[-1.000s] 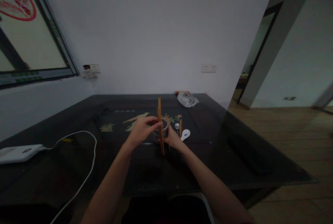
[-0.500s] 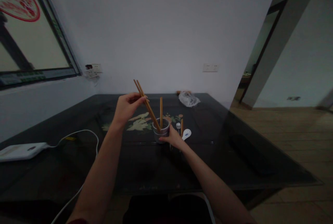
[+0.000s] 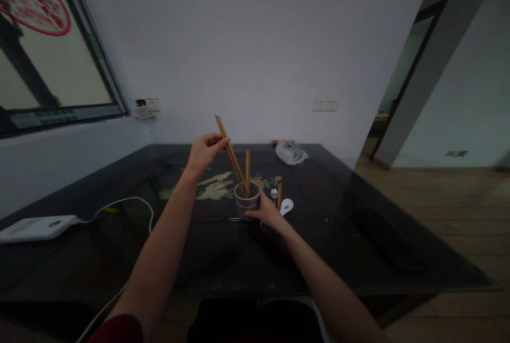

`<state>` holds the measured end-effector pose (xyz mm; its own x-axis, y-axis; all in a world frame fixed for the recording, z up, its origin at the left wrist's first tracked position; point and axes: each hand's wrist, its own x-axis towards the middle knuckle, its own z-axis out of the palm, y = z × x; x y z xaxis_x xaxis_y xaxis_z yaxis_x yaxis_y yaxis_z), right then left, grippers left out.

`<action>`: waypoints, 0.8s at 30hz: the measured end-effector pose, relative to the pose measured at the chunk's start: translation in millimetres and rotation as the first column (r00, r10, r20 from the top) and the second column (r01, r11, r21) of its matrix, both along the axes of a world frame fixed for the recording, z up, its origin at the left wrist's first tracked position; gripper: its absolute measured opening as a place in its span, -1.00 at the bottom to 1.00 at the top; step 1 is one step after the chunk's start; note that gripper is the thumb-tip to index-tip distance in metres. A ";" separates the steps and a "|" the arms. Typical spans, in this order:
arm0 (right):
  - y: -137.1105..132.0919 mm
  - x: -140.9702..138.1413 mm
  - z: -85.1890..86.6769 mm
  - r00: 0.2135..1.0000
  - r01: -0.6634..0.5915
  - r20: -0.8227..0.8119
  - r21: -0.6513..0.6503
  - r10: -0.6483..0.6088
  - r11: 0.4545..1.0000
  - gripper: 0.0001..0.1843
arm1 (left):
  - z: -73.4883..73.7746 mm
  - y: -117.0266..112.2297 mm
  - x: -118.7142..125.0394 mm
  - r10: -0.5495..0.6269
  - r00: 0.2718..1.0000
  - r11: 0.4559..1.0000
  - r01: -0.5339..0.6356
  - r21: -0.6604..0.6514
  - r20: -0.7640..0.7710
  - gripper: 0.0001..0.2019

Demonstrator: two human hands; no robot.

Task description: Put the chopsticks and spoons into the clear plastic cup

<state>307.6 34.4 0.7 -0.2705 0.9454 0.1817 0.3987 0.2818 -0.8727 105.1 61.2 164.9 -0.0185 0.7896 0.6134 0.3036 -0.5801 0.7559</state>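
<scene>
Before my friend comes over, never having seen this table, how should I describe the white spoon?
On the dark table, find the grey cup held by the right hand. The white spoon shows just right of that hand. Its broad white bowl with a blue mark sets it apart from the small silvery utensil and brown sticks beside it.

Dim room, pale wall (image 3: 247,56), wooden floor (image 3: 458,215)

Smooth wooden chopsticks (image 3: 235,162); smooth cup (image 3: 243,206) (metal or plastic, unclear); glossy tabletop (image 3: 319,250); crinkled, filmy plastic bag (image 3: 291,153) at one o'clock.
</scene>
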 end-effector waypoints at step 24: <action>1.9 -0.4 -4.8 1.000 -0.009 -0.010 0.053 0.009 0.999 -0.02 | -64.8 39.1 21.4 -0.127 0.972 0.929 0.046 -0.368 -0.199 -0.85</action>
